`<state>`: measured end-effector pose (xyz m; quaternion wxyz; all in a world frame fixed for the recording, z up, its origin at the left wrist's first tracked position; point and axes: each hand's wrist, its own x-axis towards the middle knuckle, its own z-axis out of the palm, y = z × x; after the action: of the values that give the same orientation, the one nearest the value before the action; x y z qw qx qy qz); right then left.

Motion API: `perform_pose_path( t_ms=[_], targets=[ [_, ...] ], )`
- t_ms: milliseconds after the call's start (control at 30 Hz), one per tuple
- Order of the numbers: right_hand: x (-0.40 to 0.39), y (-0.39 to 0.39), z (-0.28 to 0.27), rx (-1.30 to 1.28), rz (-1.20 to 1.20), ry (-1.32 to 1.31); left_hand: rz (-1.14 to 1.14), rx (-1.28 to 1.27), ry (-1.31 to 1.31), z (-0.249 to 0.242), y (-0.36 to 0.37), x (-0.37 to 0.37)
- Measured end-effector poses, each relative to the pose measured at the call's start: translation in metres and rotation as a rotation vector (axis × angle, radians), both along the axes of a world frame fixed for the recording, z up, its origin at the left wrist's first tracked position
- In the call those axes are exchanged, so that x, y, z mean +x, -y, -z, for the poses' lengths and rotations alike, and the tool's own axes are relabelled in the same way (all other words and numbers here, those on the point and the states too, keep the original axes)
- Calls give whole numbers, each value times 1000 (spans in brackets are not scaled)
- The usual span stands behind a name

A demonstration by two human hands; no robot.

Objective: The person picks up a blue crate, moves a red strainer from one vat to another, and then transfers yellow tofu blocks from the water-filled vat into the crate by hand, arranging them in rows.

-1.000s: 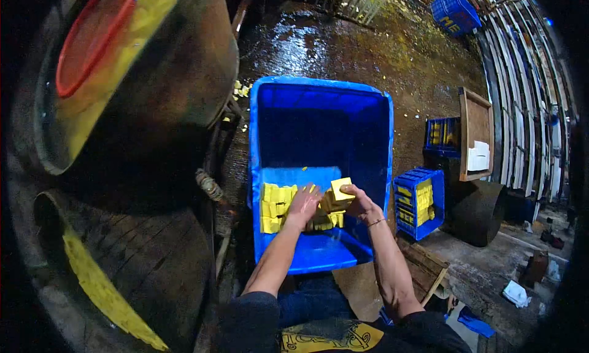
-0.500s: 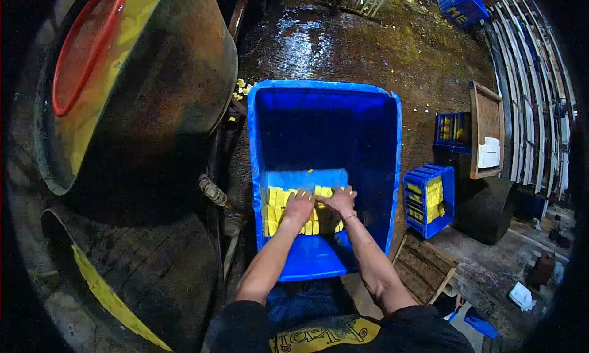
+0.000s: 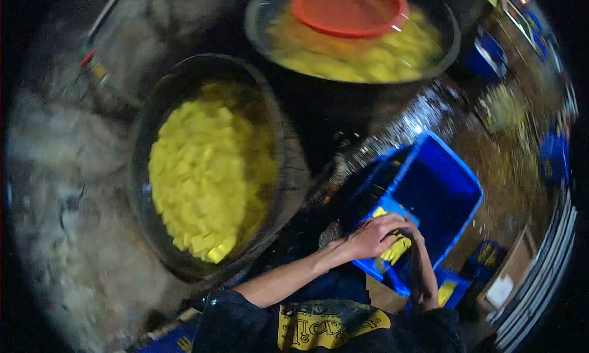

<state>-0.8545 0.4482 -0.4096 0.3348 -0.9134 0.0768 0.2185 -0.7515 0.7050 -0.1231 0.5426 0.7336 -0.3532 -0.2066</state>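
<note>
My left hand [image 3: 373,235] is over the near end of a blue plastic crate [image 3: 451,162], its fingers curled and closed. What lies inside them, if anything, is blurred. Close against it is my right hand [image 3: 416,237], its fingers mostly hidden and smeared by motion. Yellow blocks that look like tofu [image 3: 397,248] show just below the hands, inside the crate; another bit of yellow appears above my left hand. Contact between fingers and blocks is hard to make out.
On the left stands a large round vat [image 3: 138,169] heaped with yellow blocks [image 3: 196,175]. Behind, a second vat [image 3: 455,37] holds yellow pieces in liquid and a red basin [image 3: 350,9]. Smaller blue crates and a wooden frame [image 3: 512,273] are at the right. The floor [image 3: 423,116] looks wet.
My view has swung left, bringing both vats into fuller sight and shifting the crate rightward. My hands, earlier side by side on the yellow rows, are now close together and overlapping.
</note>
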Motion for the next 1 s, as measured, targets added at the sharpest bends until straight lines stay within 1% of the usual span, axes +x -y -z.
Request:
perform_pose_path(
  t_ms=[67,100,133,200,233,267,333,400,467,500,533,567,600,633,700,767,800,833,867,900,933,967,1000],
  targets=[
    [47,-20,-66,-34,204,84,-146,-181,22,-70,-50,20],
    [77,-45,-126,174,305,168,-212,-158,29,-105,-82,31],
    [106,-79,-189,382,416,241,-266,-138,27,-130,-118,40],
    [150,-161,-308,720,455,486,-497,-64,130,-140,-185,52],
    [162,-195,-357,605,252,560,-619,74,73,-138,-215,53],
    [173,-228,-393,482,54,625,-735,211,7,-129,-241,54],
    [199,-298,-429,553,-353,544,-692,597,-28,-92,-285,40],
    [232,-362,-409,262,-748,647,-473,914,7,-48,-308,22],
    [249,-415,-401,-139,-1030,294,-472,920,53,-8,-310,13],
    [257,-431,-372,-262,-1114,279,-460,938,90,7,-305,9],
    [263,-437,-330,-323,-1158,349,-450,959,126,13,-304,4],
    [269,-439,-284,-347,-1177,457,-666,422,-373,4,-307,-2],
    [274,-441,-242,-361,-1188,551,-682,412,-368,-1,-314,3],
    [279,-438,-209,-358,-1187,594,-620,454,-360,-5,-322,10],
    [287,-439,-194,-358,-1173,502,-491,536,-341,-14,-336,30],
    [293,-450,-208,-359,-1152,408,-357,616,-322,-20,-350,48],
    [297,-450,-216,-367,-1166,411,-291,654,-313,-22,-356,53],
    [295,-457,-259,-508,-1385,355,-403,479,-170,-7,-370,55],
    [305,-465,-271,-587,-1499,326,-417,494,-426,-62,-384,65],
    [314,-474,-284,-655,-1616,297,-453,487,-410,-51,-397,73],
    [336,-480,-277,-132,-1551,302,-491,480,-395,-41,-411,79],
    [350,-491,-286,379,-1425,283,-526,552,-373,-48,-426,87],
    [351,-498,-291,496,-1244,159,-555,629,-353,-56,-441,95]
  ],
)
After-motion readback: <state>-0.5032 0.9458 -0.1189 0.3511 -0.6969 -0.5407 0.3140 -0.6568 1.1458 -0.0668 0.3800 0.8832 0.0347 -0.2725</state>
